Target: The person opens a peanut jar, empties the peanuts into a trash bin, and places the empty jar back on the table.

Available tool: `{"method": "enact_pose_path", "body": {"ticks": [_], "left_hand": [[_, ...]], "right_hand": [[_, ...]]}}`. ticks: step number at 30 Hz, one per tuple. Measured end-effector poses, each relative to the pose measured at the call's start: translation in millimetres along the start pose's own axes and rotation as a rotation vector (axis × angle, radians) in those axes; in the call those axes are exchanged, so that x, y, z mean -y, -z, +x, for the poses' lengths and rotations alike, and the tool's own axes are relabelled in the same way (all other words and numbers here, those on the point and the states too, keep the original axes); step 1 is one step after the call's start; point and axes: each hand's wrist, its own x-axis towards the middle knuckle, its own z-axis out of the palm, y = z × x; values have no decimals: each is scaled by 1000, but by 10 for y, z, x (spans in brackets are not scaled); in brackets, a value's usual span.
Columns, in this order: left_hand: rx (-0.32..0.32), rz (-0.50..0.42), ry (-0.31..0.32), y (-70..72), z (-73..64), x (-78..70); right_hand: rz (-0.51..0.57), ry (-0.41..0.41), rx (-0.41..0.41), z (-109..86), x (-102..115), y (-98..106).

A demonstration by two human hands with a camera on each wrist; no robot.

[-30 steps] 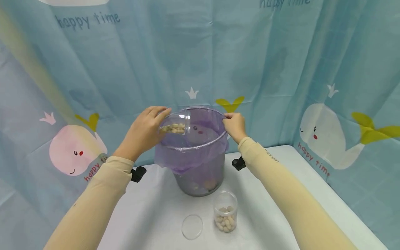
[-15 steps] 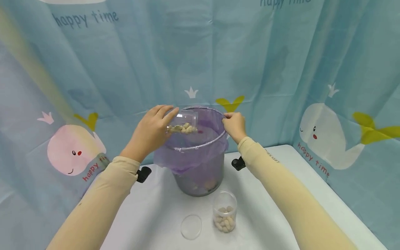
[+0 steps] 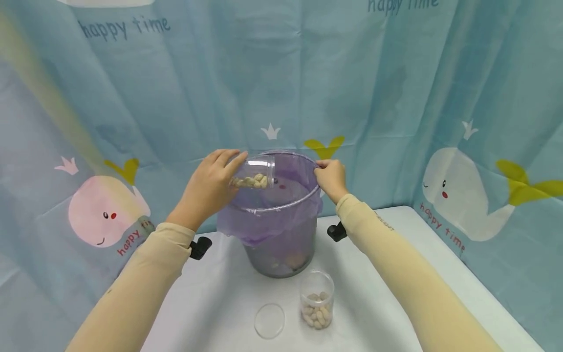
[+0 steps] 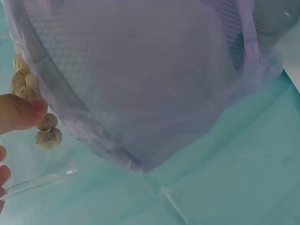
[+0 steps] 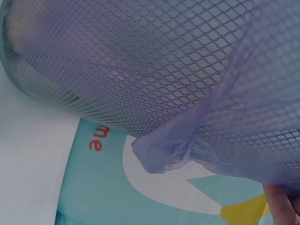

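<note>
On the counter (image 3: 198, 322), a second jar (image 3: 317, 313) of peanuts and a clear disc (image 3: 270, 321) sit before the bag-lined bin (image 3: 281, 247). Compared with one second ago, the peanut jar (image 3: 257, 168) gripped by the left hand (image 3: 208, 188) reaches slightly farther over the bin, while the right hand (image 3: 331, 178) still pinches its rim (image 3: 272, 209). That gripped jar lies nearly level, mouth towards the right hand.

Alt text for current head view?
Left hand holds a clear cylindrical jar of beige peanuts sideways at the rim of a grey round bin lined with a purple bag; right hand grips the rim. A second clear peanut jar and clear round disc rest on a white table.
</note>
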Motion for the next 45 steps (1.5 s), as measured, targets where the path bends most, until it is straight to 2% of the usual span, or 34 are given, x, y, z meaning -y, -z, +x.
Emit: {"method": "enact_pose_path", "body": {"ticks": [2,5,8,14,18,21,25,29,37,42,45], "left_hand": [[13,0,11,-8,-14,-14],[-31,-2,30,3,0,-3],[-41,6,16,-20,20,0],[54,11,28,-68,-40,-54],[5,-3,56,-42,-37,-39],[-30,-7,48,-41,-19,-22],[20,10,11,-82,-30,-31],[43,12,14,-89,-52,-37],[-57,3,33,-41,-53,-15],[10,-17,22,-63,-71,-32],[6,-18,15,-52,-46,-32]], "right_hand": [[-2,-3,1,-6,-2,7],[3,-1,-2,-2,-12,12],[3,1,-10,8,-26,16],[-14,-3,-8,25,-41,21],[-4,2,-15,48,-49,33],[3,9,-23,61,-50,47],[8,2,-16,66,-61,57],[4,-9,-6,52,-73,45],[11,-1,-2,41,-47,30],[17,-4,3,42,-39,28],[13,-7,-7,47,-45,37]]}}
